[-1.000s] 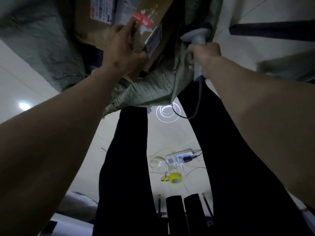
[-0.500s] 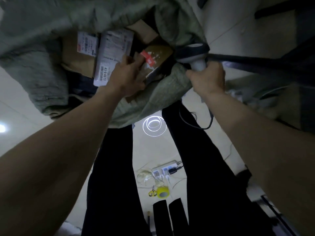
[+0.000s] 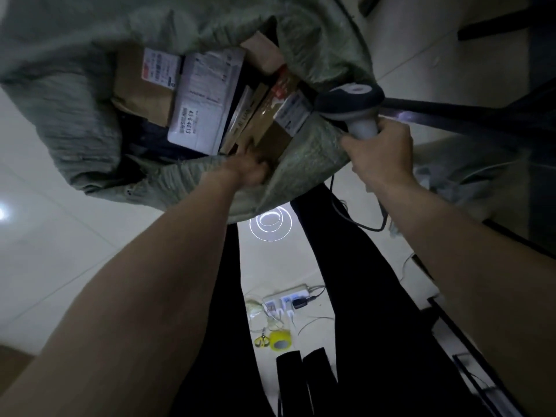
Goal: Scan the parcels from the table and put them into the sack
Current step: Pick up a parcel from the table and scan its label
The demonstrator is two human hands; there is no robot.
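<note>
Parcels lying inside the open mouth of the sack [image 3: 75,115], packed close: brown box [image 3: 264,127] with red tape and a white label nearest the right side, white mailer bag [image 3: 204,100] just beside it, another brown box [image 3: 141,94] with a label further left. Left hand [image 3: 249,170] reaching over the sack's near edge, touching the lower end of the brown box with red tape; fingers blurred and partly hidden, so cannot tell whether pinching it or merely pressing on it. Right hand [image 3: 382,155] wrapped round the grey handle of the scanner [image 3: 349,97], head aimed toward the sack, cable trailing down past the legs. Judged by looks: cardboard boxes stiff, probably light, best taken across two opposite faces or by a corner, tape likely slick; white mailer soft and floppy, likely to sag and slide, better gripped along an edge; woven sack limp, its mouth liable to fold shut unless held up. Looks like the dropping-in stage for the box with red tape. On the floor between the legs, a power strip [image 3: 285,299], yellow scissors [image 3: 261,341] and a yellow tape roll [image 3: 281,340]. Dark table [image 3: 481,112] edge off to the right.
</note>
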